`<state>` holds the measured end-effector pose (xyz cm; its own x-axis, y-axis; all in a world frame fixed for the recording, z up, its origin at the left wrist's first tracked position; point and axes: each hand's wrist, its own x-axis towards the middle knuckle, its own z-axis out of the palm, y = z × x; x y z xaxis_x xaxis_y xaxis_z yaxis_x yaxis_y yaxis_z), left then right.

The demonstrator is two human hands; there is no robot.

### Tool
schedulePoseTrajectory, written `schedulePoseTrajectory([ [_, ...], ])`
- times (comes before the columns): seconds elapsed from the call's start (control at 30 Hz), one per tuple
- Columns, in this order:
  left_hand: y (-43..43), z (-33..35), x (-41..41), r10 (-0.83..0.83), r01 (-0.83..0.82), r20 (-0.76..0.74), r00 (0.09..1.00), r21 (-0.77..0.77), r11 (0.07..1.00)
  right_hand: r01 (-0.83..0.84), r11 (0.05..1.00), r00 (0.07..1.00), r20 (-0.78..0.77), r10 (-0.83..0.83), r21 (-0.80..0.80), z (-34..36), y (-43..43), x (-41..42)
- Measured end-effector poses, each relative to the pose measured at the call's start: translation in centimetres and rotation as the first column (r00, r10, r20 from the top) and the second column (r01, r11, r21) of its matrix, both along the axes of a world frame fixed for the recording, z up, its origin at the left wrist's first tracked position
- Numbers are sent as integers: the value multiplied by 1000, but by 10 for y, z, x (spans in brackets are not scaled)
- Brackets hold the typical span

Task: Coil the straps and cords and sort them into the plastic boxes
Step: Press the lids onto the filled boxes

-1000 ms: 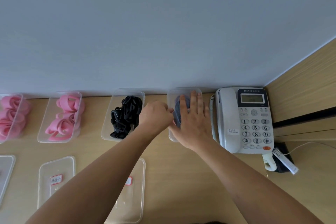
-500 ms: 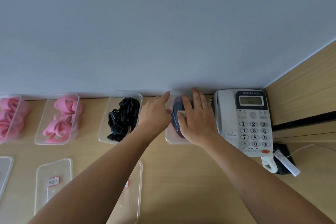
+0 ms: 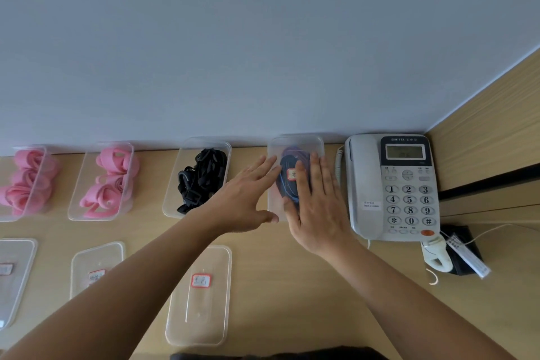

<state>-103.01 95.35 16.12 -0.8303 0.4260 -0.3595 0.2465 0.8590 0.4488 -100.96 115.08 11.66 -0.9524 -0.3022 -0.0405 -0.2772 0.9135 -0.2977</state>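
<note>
A clear plastic box (image 3: 295, 145) with a labelled lid holds a dark blue coiled cord (image 3: 287, 169) beside the telephone. My right hand (image 3: 314, 204) lies flat on its lid with fingers straight. My left hand (image 3: 248, 196) is spread open at the box's left side, its fingertips touching the lid's edge. To the left stand an open box of black straps (image 3: 201, 178) and two open boxes of pink coiled straps (image 3: 109, 181) (image 3: 26, 181).
A white desk telephone (image 3: 391, 187) stands right of the lidded box, with its cord and a black item (image 3: 464, 248) near the wooden side panel. Three loose clear lids (image 3: 201, 295) (image 3: 93, 263) (image 3: 14, 278) lie on the wooden desk nearer to me.
My left hand has uncurled and spread flat at the box's left edge. My right hand has flattened on the lid. The lid now covers the box with the blue cord.
</note>
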Motion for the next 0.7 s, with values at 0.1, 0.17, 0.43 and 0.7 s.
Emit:
schedulePoseTrajectory([
  [0.1, -1, -3, -1, -11, 12, 15, 1000, -22, 1000, -4, 1000, 999, -32, 4, 12, -5, 0, -1],
  [0.17, -1, -7, 0, 0, 0, 3, 1000, -24, 1000, -5, 1000, 999, -52, 5, 11, -8, 0, -1],
  [0.43, -5, -6, 8, 45, -44, -114, 992, 17, 999, 51, 986, 999, 3, -52, 159, 10, -5, -2],
  [0.7, -103, -3, 72, 499, -344, -420, 758, 393, 853, 163, 985, 963, -207, -172, -60, 34, -111, 117],
])
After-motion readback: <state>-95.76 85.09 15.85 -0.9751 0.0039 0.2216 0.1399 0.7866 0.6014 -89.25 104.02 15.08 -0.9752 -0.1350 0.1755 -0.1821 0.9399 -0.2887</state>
